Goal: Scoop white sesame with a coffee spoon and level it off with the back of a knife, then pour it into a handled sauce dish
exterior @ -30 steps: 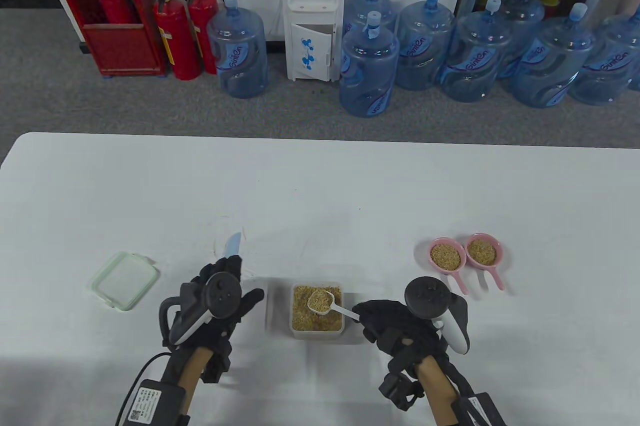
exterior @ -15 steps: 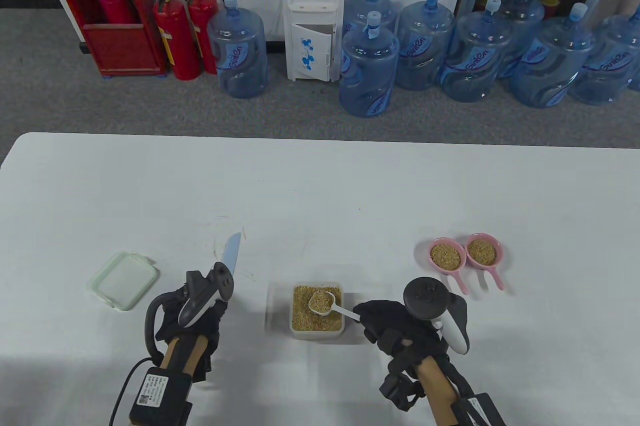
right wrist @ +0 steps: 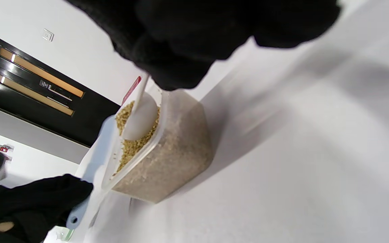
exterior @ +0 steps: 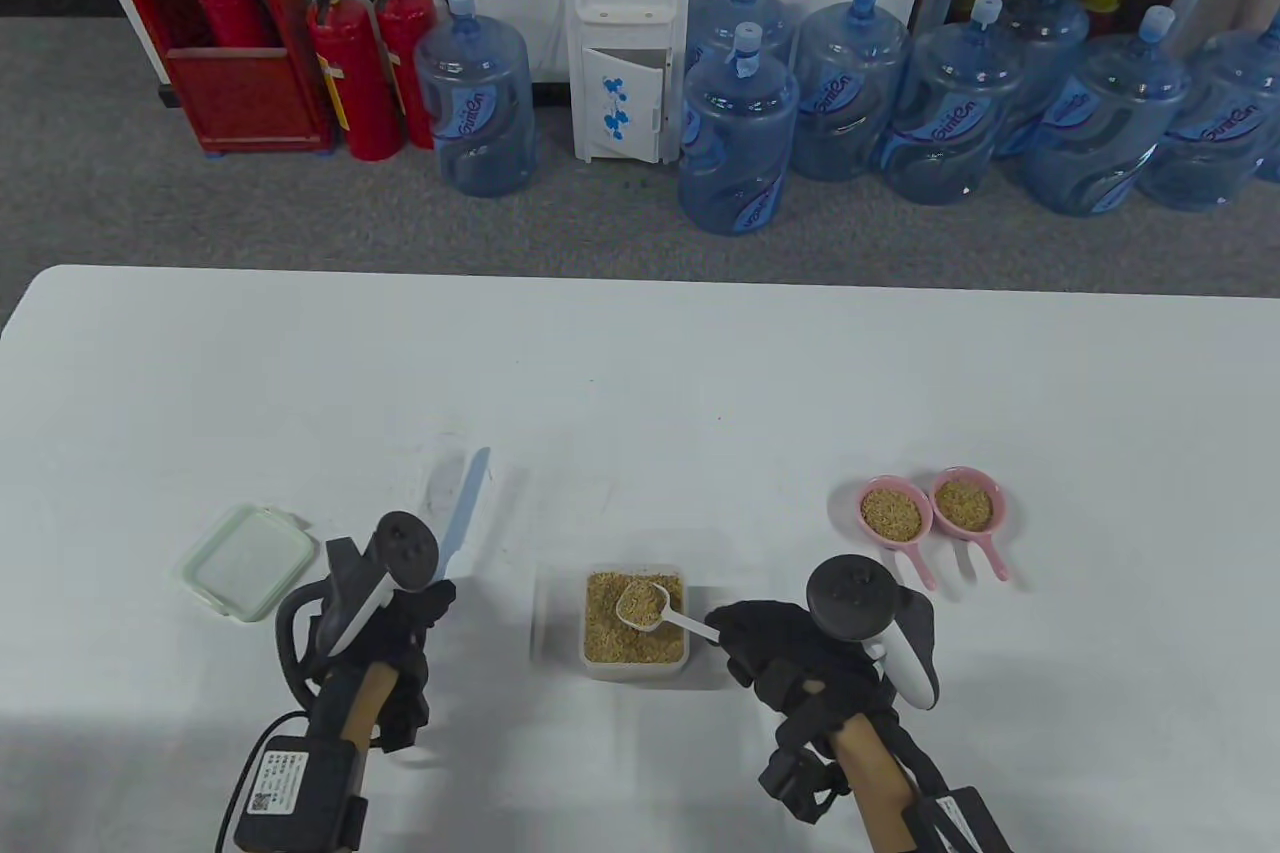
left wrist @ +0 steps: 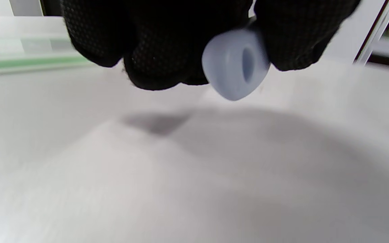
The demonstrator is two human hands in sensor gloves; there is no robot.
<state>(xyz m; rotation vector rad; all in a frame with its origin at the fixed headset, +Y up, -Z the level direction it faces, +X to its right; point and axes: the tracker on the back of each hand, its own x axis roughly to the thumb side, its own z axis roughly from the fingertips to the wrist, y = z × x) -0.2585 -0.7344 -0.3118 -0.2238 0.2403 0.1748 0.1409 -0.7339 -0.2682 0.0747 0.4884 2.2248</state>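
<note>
My left hand [exterior: 418, 605] grips the pale blue knife [exterior: 463, 508] by its handle; the blade points away from me, left of the box. The handle's butt end [left wrist: 235, 69] sticks out from my curled fingers [left wrist: 160, 50] just above the table. A clear box of sesame [exterior: 635, 645] stands in the front middle. My right hand [exterior: 748, 631] pinches the handle of the white coffee spoon [exterior: 643, 603], whose bowl lies heaped in the sesame. From the right wrist, the spoon [right wrist: 141, 116] sits in the box [right wrist: 171, 152], the knife [right wrist: 91, 182] beyond. Two pink handled sauce dishes [exterior: 896, 513] [exterior: 965, 504] hold sesame.
The box's green-rimmed lid [exterior: 248, 560] lies at the left, close to my left hand. The white table [exterior: 640, 363] stretches away behind the box. Water bottles and fire extinguishers stand on the floor beyond the far edge.
My left hand has drawn back toward me and to the left, turning over with the knife in its grip; more of the blade shows. The right hand and spoon have stayed put.
</note>
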